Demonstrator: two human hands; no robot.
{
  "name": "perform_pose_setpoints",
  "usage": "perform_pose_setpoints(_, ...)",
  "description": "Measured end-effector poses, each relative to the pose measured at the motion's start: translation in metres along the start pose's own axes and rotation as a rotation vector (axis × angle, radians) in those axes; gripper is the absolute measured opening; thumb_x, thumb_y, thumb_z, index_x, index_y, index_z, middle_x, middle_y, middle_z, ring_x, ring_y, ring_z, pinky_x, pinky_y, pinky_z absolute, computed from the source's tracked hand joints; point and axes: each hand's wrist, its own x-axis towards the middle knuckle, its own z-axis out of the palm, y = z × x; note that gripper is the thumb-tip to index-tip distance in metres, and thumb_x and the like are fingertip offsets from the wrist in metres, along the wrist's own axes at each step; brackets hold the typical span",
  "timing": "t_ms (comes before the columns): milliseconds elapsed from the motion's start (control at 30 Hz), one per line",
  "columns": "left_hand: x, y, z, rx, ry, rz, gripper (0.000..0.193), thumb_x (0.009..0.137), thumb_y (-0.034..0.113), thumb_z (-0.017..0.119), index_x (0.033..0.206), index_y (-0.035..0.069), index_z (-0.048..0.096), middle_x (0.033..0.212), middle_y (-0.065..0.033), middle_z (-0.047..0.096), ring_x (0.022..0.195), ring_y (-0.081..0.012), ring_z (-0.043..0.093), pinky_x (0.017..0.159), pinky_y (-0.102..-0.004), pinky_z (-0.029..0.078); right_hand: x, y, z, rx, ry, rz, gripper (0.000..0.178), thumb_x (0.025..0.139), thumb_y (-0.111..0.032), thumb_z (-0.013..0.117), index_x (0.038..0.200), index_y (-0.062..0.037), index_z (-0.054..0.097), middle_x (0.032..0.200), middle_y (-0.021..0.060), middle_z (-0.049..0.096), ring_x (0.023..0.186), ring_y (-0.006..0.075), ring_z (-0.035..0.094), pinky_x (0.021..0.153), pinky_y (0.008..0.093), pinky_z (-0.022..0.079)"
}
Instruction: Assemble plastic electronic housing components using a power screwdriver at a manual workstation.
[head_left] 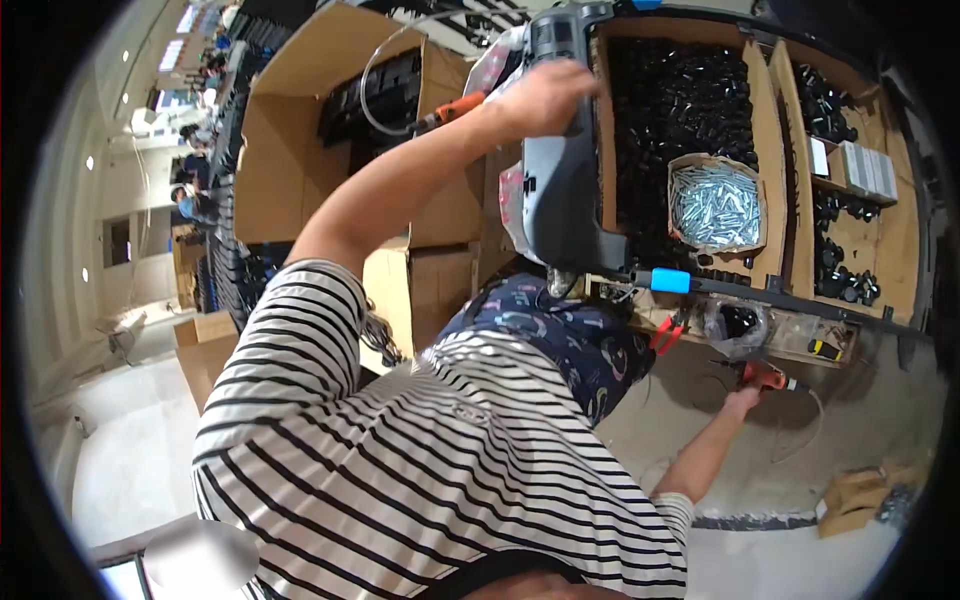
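Observation:
My left hand is over the upper part of a long grey plastic housing, beside a cardboard box wall. Its fingers are curled, and whatever they hold is hidden. Low on the right, my right hand grips a red pistol-shaped air screwdriver with a thin clear hose. That tool is held out beside the bench, below its front edge. Behind my left forearm is an orange hand tool, also with a clear hose.
Small black parts fill a cardboard tray, where a carton of silver screws sits. Farther right, another cardboard tray holds black parts and white boxes. Red-handled pliers hang at the bench edge. Left stands an open cardboard box.

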Motion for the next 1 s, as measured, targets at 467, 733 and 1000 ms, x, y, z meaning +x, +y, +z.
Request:
perform_pose_setpoints(467,-0.182,0.092,0.329,-0.566,-0.212,-0.647,0.037,0.080,0.016,0.054,0.115,0.007,0.058,0.121,-0.0200,0.056,0.115,-0.0366,0.054,0.093,-0.0436,0.047,-0.345,-0.217,0.100,0.601,-0.622,0.144,0.037,0.084,-0.021,0.061,0.115,-0.0062,0.049,0.098,0.0055,0.050,0.069,0.0154,0.041,0.064,0.0297,0.037)
perform_pose_setpoints(733,-0.155,0.113,0.283,-0.771,-0.326,-0.804,0.033,0.088,0.017,0.046,0.119,0.007,0.054,0.123,-0.0184,0.052,0.118,-0.0357,0.050,0.094,-0.0442,0.046,-0.410,-0.275,0.138,0.404,-0.818,-0.027,0.038,0.092,-0.034,0.059,0.117,-0.0063,0.050,0.096,0.0047,0.051,0.067,0.0156,0.041,0.065,0.0302,0.036)
perform_pose_setpoints(1000,-0.167,0.120,0.282,-0.724,-0.367,-0.761,0.030,0.090,0.017,0.045,0.115,0.008,0.058,0.119,-0.0194,0.057,0.110,-0.0364,0.056,0.090,-0.0458,0.047,-0.447,-0.298,0.181,0.314,-0.838,-0.063,0.037,0.091,-0.031,0.060,0.118,-0.0066,0.049,0.090,0.0039,0.050,0.068,0.0153,0.041,0.066,0.0305,0.034)
